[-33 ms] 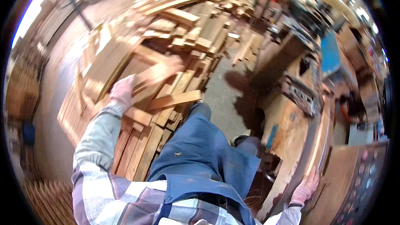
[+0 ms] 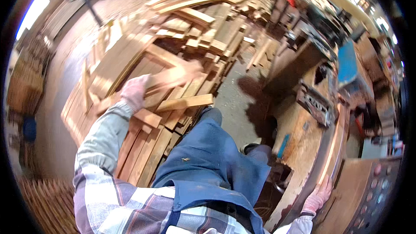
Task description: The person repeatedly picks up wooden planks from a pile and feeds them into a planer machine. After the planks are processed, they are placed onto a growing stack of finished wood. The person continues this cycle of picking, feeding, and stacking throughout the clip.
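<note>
Beyond and around the left hand (image 2: 133, 92) the plank pile (image 2: 173, 39) crowds every side. Right of it a strip of bare floor (image 2: 236, 108) lies open, hemmed by the machine (image 2: 318, 99).

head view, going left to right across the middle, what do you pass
wood pile → left hand gripping a plank → blue apron → bare floor → dusty machine table → right hand on its edge
</note>
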A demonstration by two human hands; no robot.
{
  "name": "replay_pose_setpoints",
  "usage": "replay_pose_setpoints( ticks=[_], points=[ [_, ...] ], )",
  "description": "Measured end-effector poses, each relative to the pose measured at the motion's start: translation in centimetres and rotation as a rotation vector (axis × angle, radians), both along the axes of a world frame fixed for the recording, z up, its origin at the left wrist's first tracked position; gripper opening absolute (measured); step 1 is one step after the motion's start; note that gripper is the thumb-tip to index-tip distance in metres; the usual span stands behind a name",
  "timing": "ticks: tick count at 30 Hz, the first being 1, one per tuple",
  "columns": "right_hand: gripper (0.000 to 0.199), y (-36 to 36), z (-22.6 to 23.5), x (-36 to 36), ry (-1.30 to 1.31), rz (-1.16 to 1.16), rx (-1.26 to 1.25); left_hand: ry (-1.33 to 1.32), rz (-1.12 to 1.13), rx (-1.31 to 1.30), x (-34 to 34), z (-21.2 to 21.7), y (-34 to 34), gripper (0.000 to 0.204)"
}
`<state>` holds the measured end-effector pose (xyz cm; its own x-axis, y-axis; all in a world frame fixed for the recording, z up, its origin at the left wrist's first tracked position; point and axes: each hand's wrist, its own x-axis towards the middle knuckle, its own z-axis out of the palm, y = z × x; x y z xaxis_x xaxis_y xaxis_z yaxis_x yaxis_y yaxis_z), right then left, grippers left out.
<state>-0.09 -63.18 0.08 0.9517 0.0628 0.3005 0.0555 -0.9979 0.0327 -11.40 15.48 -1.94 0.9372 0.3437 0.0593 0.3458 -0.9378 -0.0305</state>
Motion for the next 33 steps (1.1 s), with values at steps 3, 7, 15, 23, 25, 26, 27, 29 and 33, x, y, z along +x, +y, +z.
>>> replay_pose_setpoints(
  ticks=[3,7,15,23,25,26,27,29,33],
  points=[
    [0.049,1.4,-1.0,5.9,-0.024,0.047,-0.027,0.014,-0.244,0.075,0.9,1.2,-2.9,0.073],
    [0.045,5.8,1.6,13.2,-0.039,0.054,-0.012,-0.093,-0.706,0.191,5.9,4.3,-9.1,0.050],
    [0.105,18.6,8.9,1.2,0.185,0.589,0.208,-0.487,-1.386,0.172,19.6,7.2,-28.4,0.026],
    [0.103,9.9,7.4,-16.8,0.102,-0.266,0.102,-0.532,-1.454,-0.393,23.3,12.5,-36.6,0.057],
    [0.097,6.3,5.1,-22.3,0.212,-0.458,0.152,-0.601,-1.134,-0.366,25.7,9.3,-29.3,0.070],
    [0.095,5.4,4.0,-23.9,0.157,-0.511,0.133,-0.426,-0.967,-0.375,25.9,9.4,-24.1,0.078],
    [0.094,4.3,2.5,-25.4,0.107,-0.566,0.130,-0.438,-0.704,-0.295,26.1,7.2,-19.7,0.082],
    [0.093,3.0,1.4,-26.2,0.056,-0.673,0.053,-0.328,-0.368,-0.280,27.9,1.7,-7.9,0.086],
    [0.073,5.3,1.6,-14.3,-0.245,-0.615,0.201,-0.131,0.297,0.047,19.4,-4.7,16.8,0.085]
  ],
)
